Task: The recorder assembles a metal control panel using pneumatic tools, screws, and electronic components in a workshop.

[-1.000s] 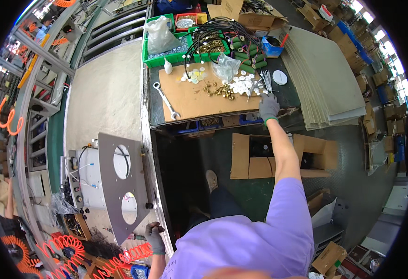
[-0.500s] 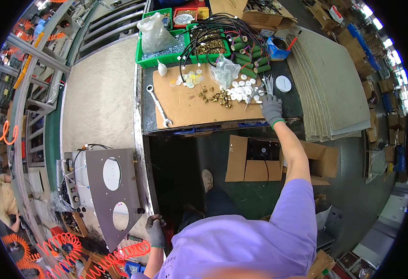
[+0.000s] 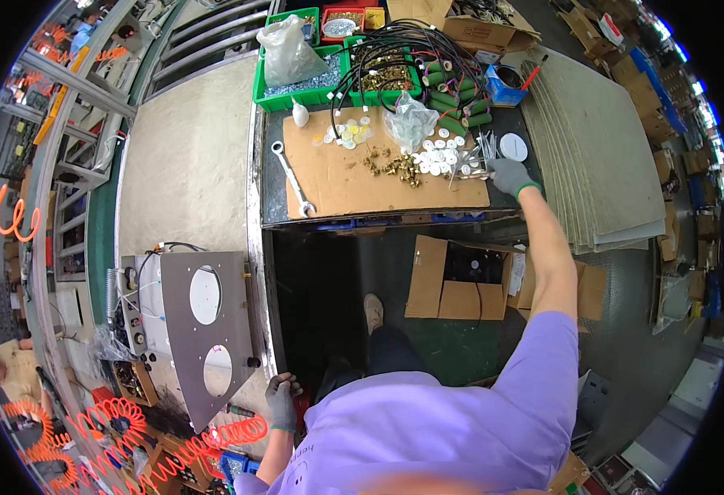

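Observation:
My right hand (image 3: 510,176), in a grey glove with a green cuff, reaches to the right side of the bench. Its fingers are closed around the end of something thin and metallic, too small to name. Beside it lie a bundle of thin metal rods (image 3: 487,147), a pile of white discs (image 3: 439,157) and a round white lid (image 3: 514,147). My left hand (image 3: 280,402), gloved too, is low by the conveyor edge with its fingers curled; what they hold, if anything, is hidden. Left of it a grey panel with two round holes (image 3: 187,330) stands on the conveyor.
On the cardboard sheet (image 3: 337,177) lie a wrench (image 3: 293,180), brass fittings (image 3: 401,168) and a clear plastic bag (image 3: 411,124). Green bins (image 3: 296,101), black cables and green cylinders (image 3: 452,124) stand behind. An open carton (image 3: 428,280) sits below; orange coiled hoses (image 3: 242,431) hang lower left.
My right hand has drawn slightly to the right, away from the white discs, and a thin metallic thing now shows at its fingers. My left hand has hardly moved. The whole view has shifted a little.

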The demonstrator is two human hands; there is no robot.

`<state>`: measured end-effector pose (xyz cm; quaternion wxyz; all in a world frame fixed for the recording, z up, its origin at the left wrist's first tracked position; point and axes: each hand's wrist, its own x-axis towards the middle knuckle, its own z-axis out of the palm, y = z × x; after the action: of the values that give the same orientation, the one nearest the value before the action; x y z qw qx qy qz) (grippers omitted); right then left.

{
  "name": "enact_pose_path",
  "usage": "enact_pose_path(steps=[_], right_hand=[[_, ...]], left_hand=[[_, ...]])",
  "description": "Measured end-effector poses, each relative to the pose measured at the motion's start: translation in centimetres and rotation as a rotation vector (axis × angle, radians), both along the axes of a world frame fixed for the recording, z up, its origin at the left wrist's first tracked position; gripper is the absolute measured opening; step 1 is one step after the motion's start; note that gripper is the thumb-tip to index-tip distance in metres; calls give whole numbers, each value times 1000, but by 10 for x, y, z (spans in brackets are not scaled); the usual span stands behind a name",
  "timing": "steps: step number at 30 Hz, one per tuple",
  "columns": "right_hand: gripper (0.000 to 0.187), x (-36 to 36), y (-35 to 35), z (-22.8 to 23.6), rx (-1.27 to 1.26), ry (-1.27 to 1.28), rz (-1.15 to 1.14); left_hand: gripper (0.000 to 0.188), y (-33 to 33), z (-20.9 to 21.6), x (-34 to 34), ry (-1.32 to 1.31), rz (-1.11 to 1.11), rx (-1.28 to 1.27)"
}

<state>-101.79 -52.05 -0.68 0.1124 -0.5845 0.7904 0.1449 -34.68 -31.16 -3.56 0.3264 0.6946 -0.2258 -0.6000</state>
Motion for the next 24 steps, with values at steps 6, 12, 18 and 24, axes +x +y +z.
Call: enact_pose_path(steps=[6,12,18,24], right_hand=[[23,-1,-20,56,153,67,-49],[19,43,-18,76,-174,153,-105],[27,161,49,32,-592,-560,-54],[69,407,63,-68,-190,-885,-236]], left_hand=[[17,-6,-3,8,27,-31,-19],[17,13,-14,60,-33,-27,-177],[14,-9,2,124,-401,101,-371],[24,-111,-23,131,-351,28,-473]])
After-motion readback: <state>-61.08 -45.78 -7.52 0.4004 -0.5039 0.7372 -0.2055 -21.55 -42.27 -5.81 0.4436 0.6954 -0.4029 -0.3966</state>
